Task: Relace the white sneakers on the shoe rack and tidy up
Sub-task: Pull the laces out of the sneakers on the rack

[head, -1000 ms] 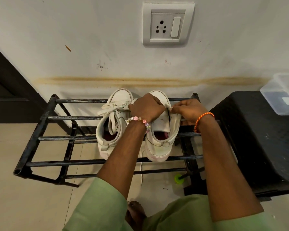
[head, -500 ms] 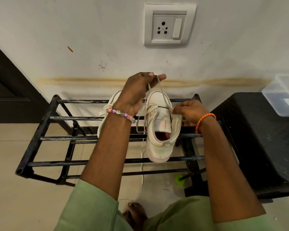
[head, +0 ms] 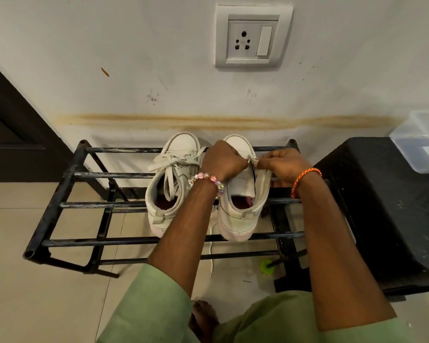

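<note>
White wall (head: 159,45) behind, brown stain stripe across it, socket plate (head: 253,37) high up. Tiled floor (head: 22,293) below. Black stool (head: 394,206) at right, touching or just beside the rack end; clear plastic box (head: 424,142) on its top, partly cut off by the frame edge. Black metal shoe rack (head: 67,174) against the wall, bar shelves, upper tier holds both white sneakers, toes to the wall. Left sneaker (head: 174,184) laced, bow tied, loose ends hanging into the opening. Right sneaker (head: 243,201) just beside it, tongue up, upper eyelets open. Green sleeves, both forearms reach over the rack. Left hand (head: 222,160) curled, over the right sneaker's front, pinching a lace (head: 252,160) end. Right hand (head: 281,164) curled too, pinching the same lace bit from the other side; fingertips of both hands almost meet. Beaded bracelet (head: 208,178) on left wrist, orange thread band (head: 305,180) on right wrist. One lace tail hangs down between the sneakers through the bars toward the floor. Small green round thing (head: 266,266) on the floor under the rack, cannot tell what.
</note>
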Demonstrator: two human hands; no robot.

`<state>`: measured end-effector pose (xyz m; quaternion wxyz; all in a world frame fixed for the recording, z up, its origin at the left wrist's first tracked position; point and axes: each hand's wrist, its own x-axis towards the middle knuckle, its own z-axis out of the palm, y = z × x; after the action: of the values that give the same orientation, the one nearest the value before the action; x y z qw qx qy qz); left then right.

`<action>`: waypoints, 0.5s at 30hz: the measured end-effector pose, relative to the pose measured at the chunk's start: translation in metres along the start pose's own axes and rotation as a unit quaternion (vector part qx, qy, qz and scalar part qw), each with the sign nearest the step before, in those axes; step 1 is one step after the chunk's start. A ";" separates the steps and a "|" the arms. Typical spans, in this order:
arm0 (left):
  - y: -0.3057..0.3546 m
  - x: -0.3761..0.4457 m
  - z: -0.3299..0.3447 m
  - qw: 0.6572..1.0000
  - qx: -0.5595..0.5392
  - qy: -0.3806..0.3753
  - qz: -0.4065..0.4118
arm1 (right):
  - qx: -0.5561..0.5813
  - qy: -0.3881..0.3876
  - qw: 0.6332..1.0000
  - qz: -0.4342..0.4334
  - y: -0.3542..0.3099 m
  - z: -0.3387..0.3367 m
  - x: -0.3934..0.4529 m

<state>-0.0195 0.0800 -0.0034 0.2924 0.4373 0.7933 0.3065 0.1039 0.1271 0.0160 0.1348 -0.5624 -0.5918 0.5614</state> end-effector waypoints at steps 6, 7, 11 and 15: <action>0.001 0.005 -0.022 0.975 -0.217 0.015 -0.040 | -0.003 0.008 1.000 0.002 0.004 -0.002 0.006; 0.001 0.005 -0.026 0.963 -0.263 0.032 -0.048 | -0.003 0.009 1.000 0.002 0.004 -0.001 0.007; -0.002 0.009 -0.034 0.879 -0.467 0.019 -0.088 | -0.002 0.012 1.000 -0.003 0.005 0.000 0.007; -0.004 0.010 -0.026 0.884 -0.458 0.019 -0.090 | -0.016 0.005 1.000 0.008 0.003 -0.002 0.007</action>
<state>-0.0456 0.0811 0.0085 0.4717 0.1750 0.6059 0.6163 0.1046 0.1334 0.0113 0.1239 -0.5721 -0.5955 0.5502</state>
